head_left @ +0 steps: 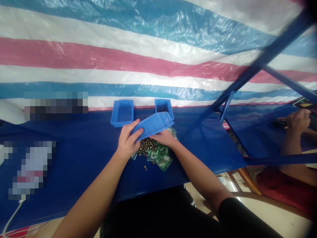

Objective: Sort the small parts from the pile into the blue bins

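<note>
Blue bin is hanging tilted above the metal parts pile. Left hand is clamping its left end; right hand is sitting under its lower edge, fingers hidden, grip cannot be told. Judging bin: probably being light, stiff, slightly slick; rim and end walls are offering best hold. Green packets are crowding the pile's right side. Beyond the pile, an open tub is standing left, a dark-filled tub right, possibly obstructing.

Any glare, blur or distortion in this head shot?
Head view: glare streaks the striped sheet; the co-worker's hand looks blurred; the held bin shows clearly; edges look stretched, the upper-right corner dark; blocky pixels hide patches at left.
</note>
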{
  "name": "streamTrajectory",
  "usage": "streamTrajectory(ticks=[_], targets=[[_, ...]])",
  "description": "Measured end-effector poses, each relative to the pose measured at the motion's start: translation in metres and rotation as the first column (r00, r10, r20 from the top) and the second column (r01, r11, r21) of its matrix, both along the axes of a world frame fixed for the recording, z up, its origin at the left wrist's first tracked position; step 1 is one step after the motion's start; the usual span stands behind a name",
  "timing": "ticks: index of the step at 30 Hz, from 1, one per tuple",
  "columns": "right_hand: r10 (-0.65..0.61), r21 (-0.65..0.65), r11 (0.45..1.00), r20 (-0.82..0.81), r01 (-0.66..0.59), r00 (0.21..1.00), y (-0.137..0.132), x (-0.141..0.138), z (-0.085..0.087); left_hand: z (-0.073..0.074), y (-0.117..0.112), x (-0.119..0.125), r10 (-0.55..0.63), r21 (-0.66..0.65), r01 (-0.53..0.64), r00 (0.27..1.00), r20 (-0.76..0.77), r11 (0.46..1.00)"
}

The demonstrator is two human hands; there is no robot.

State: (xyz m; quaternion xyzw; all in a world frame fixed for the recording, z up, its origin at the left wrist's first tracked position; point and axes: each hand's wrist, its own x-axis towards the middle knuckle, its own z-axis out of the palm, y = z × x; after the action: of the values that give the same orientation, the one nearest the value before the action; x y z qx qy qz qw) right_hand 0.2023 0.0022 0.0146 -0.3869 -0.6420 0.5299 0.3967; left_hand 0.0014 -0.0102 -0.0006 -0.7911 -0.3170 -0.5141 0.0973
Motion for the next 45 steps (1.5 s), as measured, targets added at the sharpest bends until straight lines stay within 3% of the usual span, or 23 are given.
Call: streamTrajectory(ticks=[4, 11, 13, 17, 21, 27, 32, 40, 45], targets=[[-0.032, -0.006, 0.999, 0.049, 0.032, 0.998, 0.000, 0.002, 0.001, -0.001, 0.001, 0.000, 0.001, 0.008, -0.001, 1.000, -0.005, 1.000], [0.024, -0.046, 0.998, -0.140, -0.030, 0.990, 0.000, -0.004, -0.004, 0.005, -0.001, 0.000, 0.076, 0.003, -0.076, 0.996, 0.045, 0.997], [0.020, -0.072, 0.997, -0.104, -0.027, 0.994, 0.000, -0.003, -0.004, 0.006, -0.001, 0.000, 0.107, -0.016, -0.105, 0.991, 0.086, 0.994], [-0.031, -0.070, 0.997, 0.096, 0.038, 0.995, -0.001, 0.001, -0.002, 0.008, 0.000, 0.001, 0.174, -0.131, -0.149, 0.963, 0.206, 0.980], [-0.044, -0.057, 0.997, 0.082, 0.048, 0.996, 0.000, 0.000, -0.002, 0.011, 0.001, 0.002, 0.234, -0.281, -0.160, 0.939, 0.253, 0.946], [-0.079, -0.150, 0.986, -0.036, 0.073, 0.996, 0.007, -0.004, -0.012, 0.016, 0.005, -0.004, 0.193, -0.426, -0.148, 0.979, 0.063, 0.892], [-0.227, -0.251, 0.950, -0.148, 0.185, 0.963, 0.015, -0.006, -0.022, 0.018, 0.008, -0.004, 0.273, -0.459, -0.298, 0.954, -0.123, 0.837], [-0.282, -0.261, 0.938, -0.193, 0.228, 0.940, 0.014, -0.007, -0.019, 0.005, 0.016, -0.004, 0.466, -0.427, -0.452, 0.882, -0.078, 0.783], [-0.301, -0.266, 0.932, -0.187, 0.247, 0.935, 0.015, -0.008, -0.021, 0.003, 0.015, -0.004, 0.475, -0.426, -0.468, 0.874, -0.098, 0.774]])
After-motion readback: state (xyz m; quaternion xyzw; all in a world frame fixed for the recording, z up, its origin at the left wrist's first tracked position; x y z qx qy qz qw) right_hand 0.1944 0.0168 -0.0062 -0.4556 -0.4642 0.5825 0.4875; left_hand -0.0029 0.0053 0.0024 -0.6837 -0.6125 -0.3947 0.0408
